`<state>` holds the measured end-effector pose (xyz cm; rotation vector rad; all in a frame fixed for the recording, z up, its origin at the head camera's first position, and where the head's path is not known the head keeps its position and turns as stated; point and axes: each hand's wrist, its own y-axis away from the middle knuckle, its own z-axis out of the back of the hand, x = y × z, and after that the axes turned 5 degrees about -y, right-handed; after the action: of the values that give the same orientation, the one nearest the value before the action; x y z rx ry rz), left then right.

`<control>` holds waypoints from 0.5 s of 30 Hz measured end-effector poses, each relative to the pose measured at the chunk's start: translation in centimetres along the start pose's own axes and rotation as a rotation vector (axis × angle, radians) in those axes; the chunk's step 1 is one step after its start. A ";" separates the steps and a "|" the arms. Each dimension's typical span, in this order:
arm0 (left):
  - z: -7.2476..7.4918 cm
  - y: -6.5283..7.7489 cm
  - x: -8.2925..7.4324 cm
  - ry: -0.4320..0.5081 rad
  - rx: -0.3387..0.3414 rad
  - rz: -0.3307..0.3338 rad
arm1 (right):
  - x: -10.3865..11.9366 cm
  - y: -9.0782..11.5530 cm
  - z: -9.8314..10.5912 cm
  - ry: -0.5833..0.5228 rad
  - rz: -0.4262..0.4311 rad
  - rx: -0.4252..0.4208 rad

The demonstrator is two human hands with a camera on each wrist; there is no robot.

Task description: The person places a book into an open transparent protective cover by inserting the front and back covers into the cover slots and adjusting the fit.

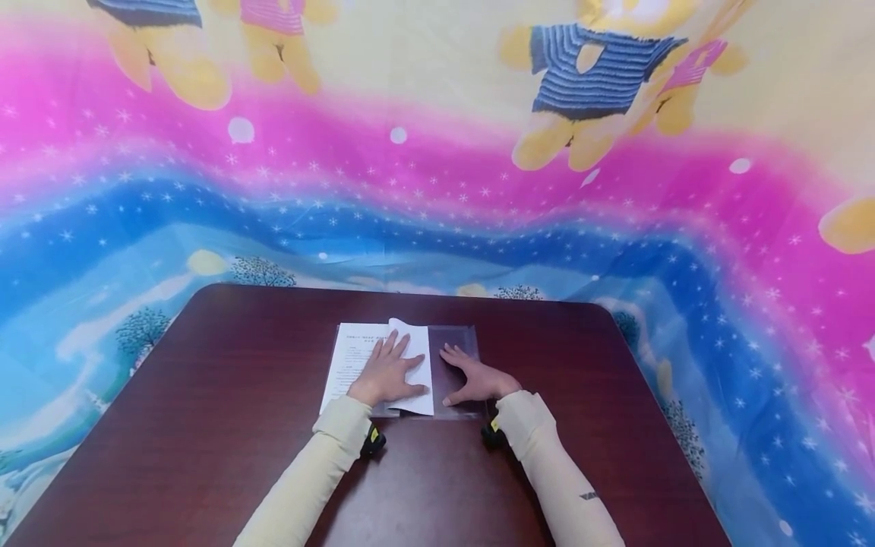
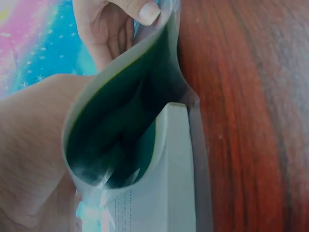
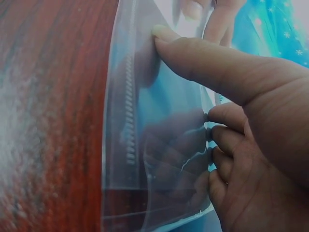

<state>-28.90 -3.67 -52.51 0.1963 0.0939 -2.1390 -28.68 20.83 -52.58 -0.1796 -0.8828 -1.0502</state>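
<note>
A white book point(image 1: 352, 365) with a printed front lies in a clear plastic cover point(image 1: 454, 410) on the table. My left hand point(image 1: 390, 372) rests on the book with its fingers spread, beside a white leaf point(image 1: 422, 342) that lifts along its edge. In the left wrist view this leaf curves up, dark green inside point(image 2: 116, 116), next to the thick white edge of the book point(image 2: 178, 145). My right hand point(image 1: 478, 380) touches the transparent flap at the right, thumb point(image 3: 193, 53) and fingers apart. Its thumb tip lies on the clear plastic point(image 3: 169, 92).
Under the book is a dark red-brown wooden table point(image 1: 205, 441) with rounded far corners. Behind it hangs a patterned cloth point(image 1: 383, 175) with bears and snowflakes. Black straps with small devices point(image 1: 372, 441) sit at both wrists, below the pale sleeves point(image 1: 301, 486).
</note>
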 end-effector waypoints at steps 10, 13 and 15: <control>0.3 0.5 0.3 0.001 0.006 0.012 | 0.0 0.1 0.0 0.001 0.001 0.002; 0.1 0.3 0.1 0.007 0.008 0.008 | 0.0 0.0 0.0 0.002 -0.003 0.003; -0.1 0.1 -0.1 0.006 0.009 0.009 | 0.0 0.0 -0.1 0.006 -0.005 0.004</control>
<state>-28.74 -3.69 -52.63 0.2086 0.0867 -2.1304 -28.67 20.80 -52.63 -0.1713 -0.8803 -1.0527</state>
